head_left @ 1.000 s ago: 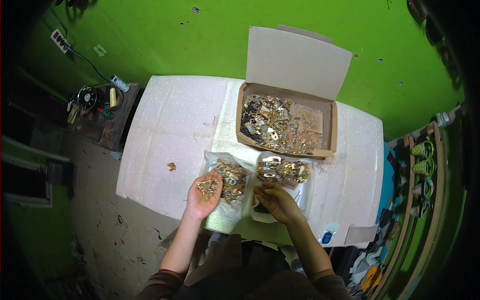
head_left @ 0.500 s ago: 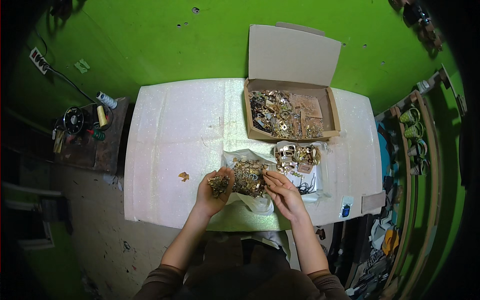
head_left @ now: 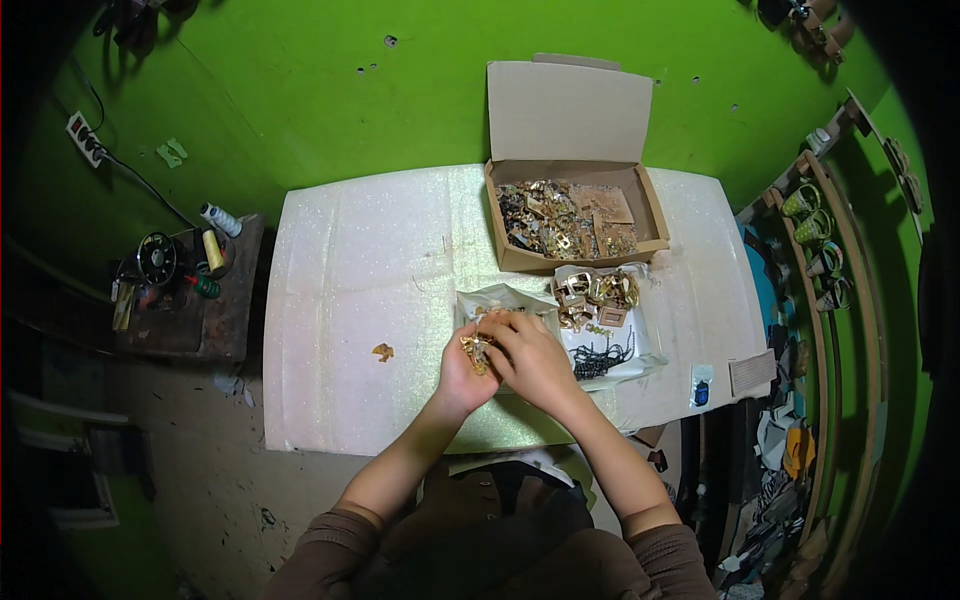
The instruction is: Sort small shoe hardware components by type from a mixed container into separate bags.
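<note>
My left hand point(head_left: 460, 382) is cupped palm up, with a small heap of gold-coloured metal fittings point(head_left: 474, 352) in it. Over that palm reaches my right hand point(head_left: 537, 357), its fingers curled down and touching the heap; what its fingertips pinch, if anything, is hidden. Both hands are above an opened white plastic bag point(head_left: 495, 296), and they cover most of the small metal pieces inside. Just right of the bag is a white plastic tray point(head_left: 645, 340) with gold and brown buckles point(head_left: 577, 290) and a bundle of black beaded strands point(head_left: 600, 360).
Behind the bag stands a cardboard box point(head_left: 570, 260), lid up, filled with mixed metal fittings. A brown scrap point(head_left: 383, 352) lies on the white tabletop point(head_left: 345, 270). A small packet with a blue item point(head_left: 702, 390) is near the right edge. Thread spools point(head_left: 220, 220) stand on a side table.
My right hand has moved left from the bag onto my left palm. My left hand has shifted slightly right, closer to the bag's middle. The view has tilted a little.
</note>
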A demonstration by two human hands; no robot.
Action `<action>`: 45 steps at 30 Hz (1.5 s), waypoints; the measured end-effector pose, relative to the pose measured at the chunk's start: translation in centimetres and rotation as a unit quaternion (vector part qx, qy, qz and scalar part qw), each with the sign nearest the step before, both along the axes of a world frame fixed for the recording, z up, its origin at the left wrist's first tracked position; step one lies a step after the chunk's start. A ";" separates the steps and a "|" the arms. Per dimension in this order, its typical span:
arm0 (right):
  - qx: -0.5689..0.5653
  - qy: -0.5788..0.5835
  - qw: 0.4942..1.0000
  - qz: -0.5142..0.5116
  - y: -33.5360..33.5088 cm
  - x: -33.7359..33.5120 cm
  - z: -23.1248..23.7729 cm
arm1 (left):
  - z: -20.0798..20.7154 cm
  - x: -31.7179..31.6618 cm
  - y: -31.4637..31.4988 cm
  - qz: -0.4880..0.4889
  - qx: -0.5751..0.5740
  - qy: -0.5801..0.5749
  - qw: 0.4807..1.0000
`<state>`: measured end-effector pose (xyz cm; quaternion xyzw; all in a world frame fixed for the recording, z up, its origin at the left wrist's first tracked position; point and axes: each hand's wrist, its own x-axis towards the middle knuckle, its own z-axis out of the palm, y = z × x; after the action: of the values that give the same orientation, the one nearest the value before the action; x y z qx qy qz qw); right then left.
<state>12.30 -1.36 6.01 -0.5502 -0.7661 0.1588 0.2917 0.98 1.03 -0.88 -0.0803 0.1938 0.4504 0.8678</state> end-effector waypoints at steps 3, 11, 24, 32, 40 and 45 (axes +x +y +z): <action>0.027 -0.045 0.999 0.015 -0.3 -0.6 -0.3 | 0.5 -0.5 -0.4 -0.035 0.004 0.000 0.999; -0.016 -0.016 0.999 0.047 -0.8 -1.1 -0.4 | -0.2 -1.2 -0.5 0.006 -0.009 0.009 1.000; -0.328 0.461 0.825 0.002 -1.4 0.9 -2.0 | 0.5 0.7 -0.8 0.035 -0.038 0.013 0.999; -0.298 0.553 0.777 0.044 -2.0 3.7 -2.7 | 0.7 3.5 -1.9 0.061 -0.056 0.012 0.997; -0.381 0.552 0.740 0.052 -2.9 7.5 -2.9 | 0.3 6.8 -3.2 0.083 -0.056 0.002 0.995; -0.408 0.626 0.664 0.032 -3.7 10.5 -3.3 | 0.2 9.6 -5.1 0.104 -0.064 0.021 0.992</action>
<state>22.77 -5.06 2.70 -0.3603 -0.2794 0.7717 0.4435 10.56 -4.02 -0.68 -0.1461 0.2315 0.5266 0.8048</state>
